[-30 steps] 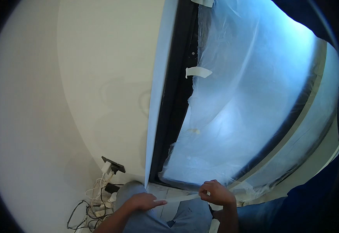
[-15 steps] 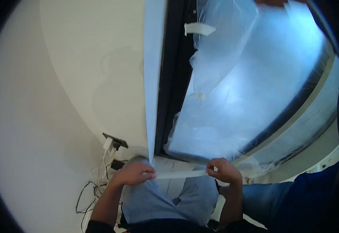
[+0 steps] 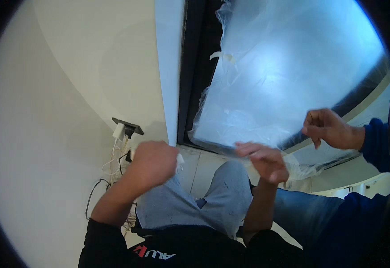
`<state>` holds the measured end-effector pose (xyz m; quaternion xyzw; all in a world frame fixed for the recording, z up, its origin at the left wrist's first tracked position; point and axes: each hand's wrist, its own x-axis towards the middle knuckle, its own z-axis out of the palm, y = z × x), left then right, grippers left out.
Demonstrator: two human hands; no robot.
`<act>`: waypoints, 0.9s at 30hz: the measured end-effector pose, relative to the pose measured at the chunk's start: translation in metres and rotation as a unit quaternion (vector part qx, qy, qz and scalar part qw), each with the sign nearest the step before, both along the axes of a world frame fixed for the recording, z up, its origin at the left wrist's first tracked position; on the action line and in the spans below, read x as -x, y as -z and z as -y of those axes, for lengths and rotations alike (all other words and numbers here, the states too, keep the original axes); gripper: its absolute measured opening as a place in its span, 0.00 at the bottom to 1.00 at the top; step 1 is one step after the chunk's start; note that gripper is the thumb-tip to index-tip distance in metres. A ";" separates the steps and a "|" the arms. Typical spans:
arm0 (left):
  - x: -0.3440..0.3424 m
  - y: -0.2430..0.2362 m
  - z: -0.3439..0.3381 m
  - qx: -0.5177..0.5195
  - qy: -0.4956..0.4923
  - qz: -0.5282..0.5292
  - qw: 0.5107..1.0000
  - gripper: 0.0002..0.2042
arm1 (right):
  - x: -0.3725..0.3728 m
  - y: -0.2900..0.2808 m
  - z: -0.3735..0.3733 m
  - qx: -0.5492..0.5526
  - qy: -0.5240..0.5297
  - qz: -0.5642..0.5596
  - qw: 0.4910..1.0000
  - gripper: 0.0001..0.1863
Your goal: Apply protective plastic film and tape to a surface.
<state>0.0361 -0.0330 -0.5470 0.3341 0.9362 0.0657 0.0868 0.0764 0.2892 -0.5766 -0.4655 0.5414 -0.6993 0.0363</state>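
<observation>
My left hand (image 3: 154, 161) is closed in front of the wall, and a short bit of white tape (image 3: 180, 159) sticks out beside its fingers. Most of that tape is hidden behind the hand. Slightly blurred, my right hand (image 3: 266, 161) is held open above my right knee, fingers stretched toward the plastic sheet's lower edge; I see nothing in it. The clear plastic sheet (image 3: 266, 98) covers a pane inside a dark frame (image 3: 190, 85). A pale tape strip (image 3: 221, 56) clings to the sheet's left edge with one end curling away.
At the right a co-worker's hand (image 3: 331, 128) in a blue sleeve hovers before the sheet, fingers bent. A wall socket (image 3: 128, 126) with plugs sits at the left, its cables (image 3: 110, 167) hanging to the floor. The co-worker's jeans leg (image 3: 304, 210) is beside my right forearm.
The white strip stretched between my hands no longer spans them; only a bit shows at my left hand. Both hands rose, and my right opened. The co-worker's hand came into view.
</observation>
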 end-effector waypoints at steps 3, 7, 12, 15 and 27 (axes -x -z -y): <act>0.001 -0.024 -0.003 0.042 0.015 -0.017 0.999 0.09 | -0.004 -0.021 0.022 -0.210 0.210 -0.024 0.955 0.37; -0.006 -0.035 -0.023 0.064 0.084 0.017 0.994 0.09 | 0.006 -0.002 0.091 -0.323 0.249 -0.080 0.910 0.33; -0.008 -0.037 -0.025 0.093 0.093 0.091 0.987 0.12 | 0.008 -0.003 0.096 -0.376 0.226 0.068 0.896 0.17; -0.006 -0.023 -0.019 0.057 0.091 0.134 0.985 0.16 | 0.008 -0.001 0.089 -0.427 0.230 0.041 0.874 0.09; -0.017 0.020 0.021 0.029 0.002 0.289 0.957 0.20 | -0.006 -0.014 0.050 -0.457 0.133 0.037 0.879 0.08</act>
